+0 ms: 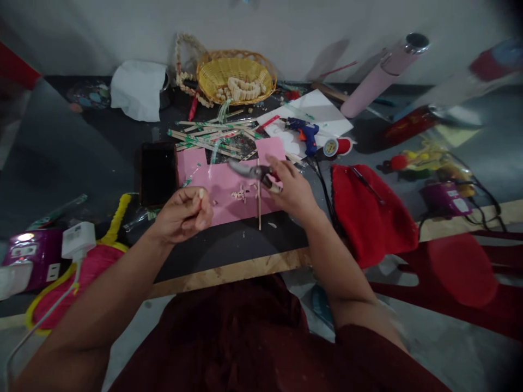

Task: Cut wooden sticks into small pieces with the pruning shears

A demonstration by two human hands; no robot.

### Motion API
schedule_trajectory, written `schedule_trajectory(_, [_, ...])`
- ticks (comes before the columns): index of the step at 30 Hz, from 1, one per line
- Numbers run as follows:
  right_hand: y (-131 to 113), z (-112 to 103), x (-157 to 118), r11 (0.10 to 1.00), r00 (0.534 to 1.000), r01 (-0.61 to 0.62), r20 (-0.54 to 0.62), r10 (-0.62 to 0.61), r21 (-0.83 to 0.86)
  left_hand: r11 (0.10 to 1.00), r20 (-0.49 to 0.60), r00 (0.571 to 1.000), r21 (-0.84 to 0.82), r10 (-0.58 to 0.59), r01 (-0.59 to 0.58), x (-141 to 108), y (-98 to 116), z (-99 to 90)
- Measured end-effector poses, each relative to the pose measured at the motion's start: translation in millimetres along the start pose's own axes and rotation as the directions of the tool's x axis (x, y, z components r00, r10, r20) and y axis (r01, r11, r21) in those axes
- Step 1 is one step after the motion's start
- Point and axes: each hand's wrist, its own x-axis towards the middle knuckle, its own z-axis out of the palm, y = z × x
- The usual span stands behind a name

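My left hand [186, 214] pinches a small pale piece [201, 193] between thumb and fingertips, over the left edge of the pink paper [223, 182]. My right hand [292, 188] is wrapped round the handles of the pruning shears [249, 171], whose curved blade points left above the paper. A heap of short cut pieces [242, 194] lies on the paper between my hands. One thin wooden stick [259, 204] lies upright in view beside the heap, its lower end past the paper's edge. Several green-marked sticks [208, 136] are scattered behind the paper.
Behind are a yellow basket [235, 71] holding pale pieces, a blue glue gun [304, 130] and a red thread spool [338, 147]. A phone [157, 174] lies left; a red cloth [368, 212] lies right. A pink bottle [382, 76] stands at the back right. The table's front edge [232, 270] is nearest.
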Motion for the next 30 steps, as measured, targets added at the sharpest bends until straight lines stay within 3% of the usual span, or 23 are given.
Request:
schedule_trajectory(3, [10.5, -1.6, 3.9, 0.965, 0.965, -0.258, -0.05, 0.256, -0.043, 0.997, -0.122, 0.991, 0.056, -0.046, 0.053, 5.3, -3.0, 3.5])
schedule_trajectory(7, [22.0, -0.1, 4.2, 0.925, 0.934, -0.357, -0.045, 0.354, -0.126, 0.975, -0.178, 0.977, 0.17, -0.114, 0.145, 9.2, -10.4, 6.9])
schedule_trajectory(14, [29.3, 4.0, 0.2, 0.947, 0.959, -0.272, -0.126, 0.252, -0.174, 0.892, -0.226, 0.973, 0.429, -0.047, 0.143, 11.4, -15.9, 8.1])
schedule_trajectory(17, [10.1, -2.9, 1.1, 0.958, 0.949, -0.249, -0.232, 0.213, -0.139, 0.789, -0.226, 0.973, 0.604, 0.038, 0.109, 11.8, -16.6, 8.4])
schedule_trajectory(19, [-10.6, -6.2, 0.9, 0.993, 0.967, -0.116, -0.228, 0.117, 0.019, 0.71, -0.212, 0.973, 0.698, 0.087, 0.089, 11.9, -17.6, 7.6])
schedule_trajectory(21, [-32.3, -5.7, -0.7, 0.963, 0.985, 0.001, -0.167, 0.045, 0.268, 0.644, -0.187, 0.975, 0.762, 0.122, 0.065, 11.8, -19.3, 6.4])
schedule_trajectory(23, [-49.7, -1.7, -3.3, 0.889, 0.999, 0.033, -0.027, -0.023, 0.456, 0.59, -0.168, 0.975, 0.805, 0.143, 0.052, 11.5, -21.1, 5.6])
schedule_trajectory(26, [-62.1, 5.5, -7.2, 0.793, 0.982, -0.016, 0.158, -0.102, 0.609, 0.483, -0.146, 0.978, 0.874, 0.147, 0.058, 10.4, -22.5, 5.7])
schedule_trajectory(30, [-61.5, 9.4, -9.7, 0.706, 0.926, -0.158, 0.352, -0.136, 0.69, 0.343, -0.063, 0.985, 0.939, 0.16, 0.004, 8.3, -22.7, 5.1])
